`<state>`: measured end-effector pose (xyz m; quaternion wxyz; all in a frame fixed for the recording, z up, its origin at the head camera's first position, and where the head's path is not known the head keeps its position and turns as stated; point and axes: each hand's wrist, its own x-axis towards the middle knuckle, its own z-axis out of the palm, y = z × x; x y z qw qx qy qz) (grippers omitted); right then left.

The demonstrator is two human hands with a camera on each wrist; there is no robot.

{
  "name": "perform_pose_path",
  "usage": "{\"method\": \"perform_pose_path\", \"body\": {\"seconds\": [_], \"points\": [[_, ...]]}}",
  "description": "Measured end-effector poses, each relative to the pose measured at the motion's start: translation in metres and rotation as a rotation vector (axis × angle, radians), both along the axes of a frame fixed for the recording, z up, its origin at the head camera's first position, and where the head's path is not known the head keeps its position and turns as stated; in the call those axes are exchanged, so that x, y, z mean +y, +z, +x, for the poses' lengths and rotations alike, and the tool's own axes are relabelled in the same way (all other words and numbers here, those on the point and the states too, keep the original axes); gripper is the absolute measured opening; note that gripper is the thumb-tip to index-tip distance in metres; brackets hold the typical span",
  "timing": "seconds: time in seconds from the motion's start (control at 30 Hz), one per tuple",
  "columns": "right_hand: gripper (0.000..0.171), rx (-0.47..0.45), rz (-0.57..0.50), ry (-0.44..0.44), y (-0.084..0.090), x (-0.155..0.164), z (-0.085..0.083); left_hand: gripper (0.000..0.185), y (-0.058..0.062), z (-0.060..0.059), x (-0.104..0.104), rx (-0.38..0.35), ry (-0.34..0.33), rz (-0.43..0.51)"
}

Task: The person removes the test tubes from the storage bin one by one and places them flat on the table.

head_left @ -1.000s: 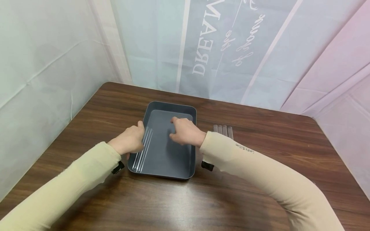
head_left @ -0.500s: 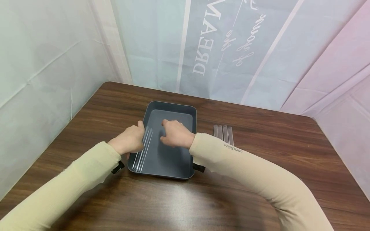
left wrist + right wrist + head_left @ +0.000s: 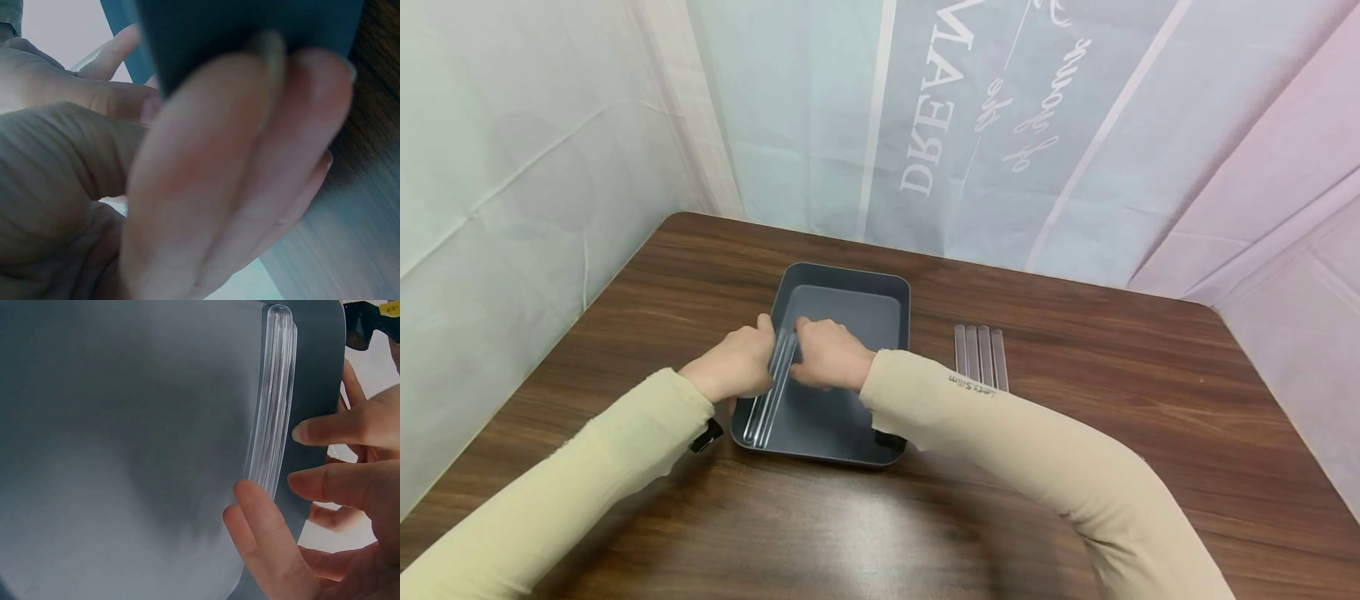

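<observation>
A dark grey rectangular tray [image 3: 842, 277] stands on the wooden table. Inside it, along the left wall, lie a few clear test tubes [image 3: 273, 394], side by side, with rounded ends near the front in the head view. My left hand [image 3: 733, 362] grips the tray's left wall, thumb inside and fingers [image 3: 187, 162] curled against the outside. My right hand [image 3: 831, 357] is over the tray beside the tubes. In the right wrist view its thumb and fingers are spread around the tubes' far ends, partly covering them; whether they touch cannot be told.
Several more clear tubes [image 3: 982, 354] lie in a row on the table [image 3: 1112, 358], right of the tray and partly behind the right sleeve [image 3: 962, 408]. Fabric backdrops [image 3: 805, 125] rise along the table's far and left edges.
My right hand has moved left across the tray to the tubes, uncovering more of the row on the table. My left hand stays on the tray wall.
</observation>
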<state>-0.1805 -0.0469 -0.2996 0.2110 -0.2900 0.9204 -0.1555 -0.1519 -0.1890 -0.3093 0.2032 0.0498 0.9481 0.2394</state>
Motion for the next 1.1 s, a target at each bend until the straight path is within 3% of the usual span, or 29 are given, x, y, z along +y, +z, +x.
{"method": "perform_pose_path", "body": {"seconds": [0.4, 0.7, 1.1], "points": [[0.032, -0.017, -0.021, -0.007, -0.008, -0.012, 0.005, 0.054, 0.0, -0.001, -0.001, 0.002, 0.01, 0.012], [0.035, -0.025, -0.008, -0.027, -0.009, -0.017, 0.007, 0.062, -0.001, -0.001, -0.002, -0.007, 0.008, 0.025], [0.043, -0.012, 0.03, -0.038, -0.01, -0.022, 0.004, 0.056, -0.001, -0.001, -0.002, -0.002, 0.005, 0.012]]}}
